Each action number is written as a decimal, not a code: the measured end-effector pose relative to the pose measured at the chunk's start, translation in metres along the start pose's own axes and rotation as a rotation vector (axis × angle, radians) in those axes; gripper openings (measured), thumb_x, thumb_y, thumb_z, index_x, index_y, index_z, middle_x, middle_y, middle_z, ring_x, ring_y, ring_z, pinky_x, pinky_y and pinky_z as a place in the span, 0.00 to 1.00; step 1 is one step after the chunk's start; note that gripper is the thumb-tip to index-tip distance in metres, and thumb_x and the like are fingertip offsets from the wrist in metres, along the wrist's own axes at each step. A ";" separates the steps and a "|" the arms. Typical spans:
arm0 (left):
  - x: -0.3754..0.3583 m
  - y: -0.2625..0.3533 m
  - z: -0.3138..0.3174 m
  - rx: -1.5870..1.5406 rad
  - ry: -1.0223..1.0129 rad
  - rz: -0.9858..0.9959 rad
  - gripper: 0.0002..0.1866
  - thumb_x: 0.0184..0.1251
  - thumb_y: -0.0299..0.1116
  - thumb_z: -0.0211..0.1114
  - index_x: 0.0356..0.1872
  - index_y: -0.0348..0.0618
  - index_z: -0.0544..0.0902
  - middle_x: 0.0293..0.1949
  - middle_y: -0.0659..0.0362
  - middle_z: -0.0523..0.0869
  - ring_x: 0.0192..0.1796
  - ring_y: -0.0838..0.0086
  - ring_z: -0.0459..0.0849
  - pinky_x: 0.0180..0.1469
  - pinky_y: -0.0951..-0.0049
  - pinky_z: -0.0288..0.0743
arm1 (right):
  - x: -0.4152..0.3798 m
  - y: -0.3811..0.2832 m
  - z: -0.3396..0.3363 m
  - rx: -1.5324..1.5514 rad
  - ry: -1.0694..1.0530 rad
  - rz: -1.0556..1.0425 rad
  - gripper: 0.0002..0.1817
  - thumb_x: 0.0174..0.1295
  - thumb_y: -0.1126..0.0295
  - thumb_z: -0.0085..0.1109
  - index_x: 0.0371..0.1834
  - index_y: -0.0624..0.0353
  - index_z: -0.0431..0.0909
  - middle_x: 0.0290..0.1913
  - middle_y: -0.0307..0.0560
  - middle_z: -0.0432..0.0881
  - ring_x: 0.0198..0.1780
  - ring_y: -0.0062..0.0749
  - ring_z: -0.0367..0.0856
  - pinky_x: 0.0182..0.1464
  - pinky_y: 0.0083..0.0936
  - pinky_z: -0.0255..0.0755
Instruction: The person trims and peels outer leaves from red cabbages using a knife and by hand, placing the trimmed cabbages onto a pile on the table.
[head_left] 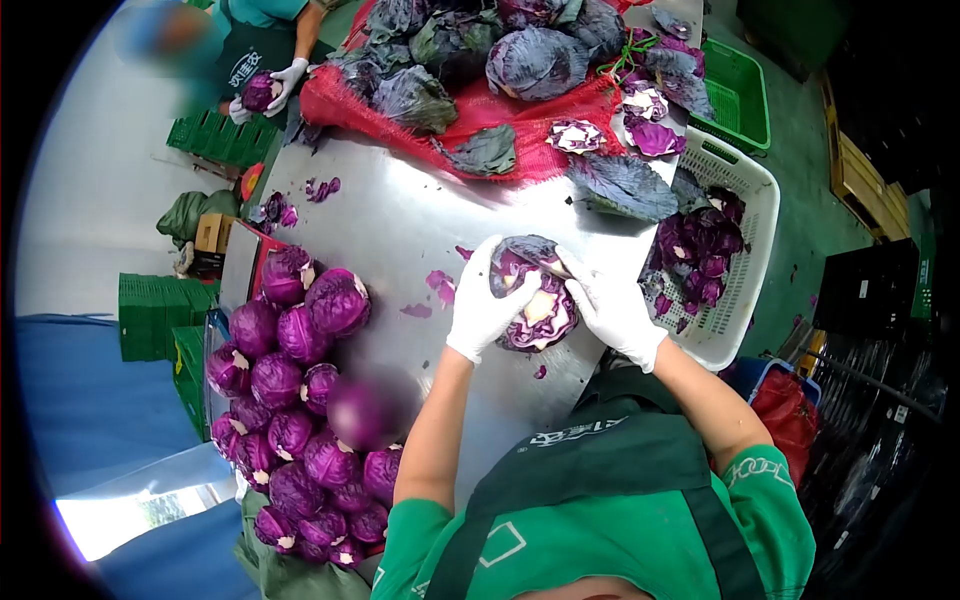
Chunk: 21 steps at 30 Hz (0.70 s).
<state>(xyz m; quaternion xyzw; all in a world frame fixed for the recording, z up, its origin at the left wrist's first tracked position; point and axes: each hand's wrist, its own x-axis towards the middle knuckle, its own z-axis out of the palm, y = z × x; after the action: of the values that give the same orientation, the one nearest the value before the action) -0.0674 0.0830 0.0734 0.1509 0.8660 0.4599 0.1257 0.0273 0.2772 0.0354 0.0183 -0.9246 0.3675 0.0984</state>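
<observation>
Between my two white-gloved hands is a red cabbage (541, 310), its cut stem side facing me and dark outer leaves still around its top. My left hand (490, 305) is wrapped round its left side, thumb across the front. On the upper right, my right hand (610, 305) has its fingers against the outer leaves. Left of my hands, a pile of peeled purple cabbages (300, 400) covers the table's left part. Untrimmed cabbages (537, 62) with dull leaves lie on a red mesh sack (340, 105) at the far side.
The metal table (390, 210) bears leaf scraps (440, 285). A white crate (755, 250) of purple leaves stands at the right, with a green crate (765, 100) behind it. At the upper left, a co-worker in white gloves holds a cabbage (261, 92). Green crates (150, 315) are stacked left.
</observation>
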 end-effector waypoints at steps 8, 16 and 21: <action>0.001 -0.006 0.004 0.001 0.072 0.016 0.40 0.58 0.43 0.78 0.67 0.30 0.72 0.60 0.46 0.81 0.60 0.65 0.82 0.65 0.68 0.75 | 0.029 -0.002 -0.001 -0.122 -0.125 0.067 0.23 0.76 0.57 0.45 0.74 0.36 0.68 0.28 0.51 0.80 0.32 0.44 0.82 0.37 0.37 0.75; -0.042 -0.019 0.010 -0.061 0.258 0.067 0.41 0.56 0.35 0.78 0.69 0.33 0.69 0.65 0.44 0.74 0.67 0.57 0.75 0.71 0.61 0.66 | 0.099 0.094 0.012 0.266 0.149 0.331 0.23 0.76 0.54 0.46 0.65 0.54 0.76 0.51 0.58 0.85 0.50 0.54 0.86 0.54 0.41 0.78; -0.065 -0.047 -0.019 0.091 0.247 0.023 0.41 0.54 0.37 0.79 0.67 0.38 0.67 0.62 0.46 0.66 0.66 0.55 0.68 0.71 0.59 0.63 | 0.046 0.014 0.012 0.268 -0.001 0.192 0.23 0.76 0.63 0.46 0.72 0.54 0.70 0.66 0.58 0.76 0.67 0.55 0.73 0.69 0.43 0.65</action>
<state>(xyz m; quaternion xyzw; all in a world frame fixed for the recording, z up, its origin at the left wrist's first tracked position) -0.0205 0.0191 0.0495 0.1084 0.8932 0.4364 0.0057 -0.0208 0.2815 0.0265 -0.0571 -0.8648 0.4953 0.0592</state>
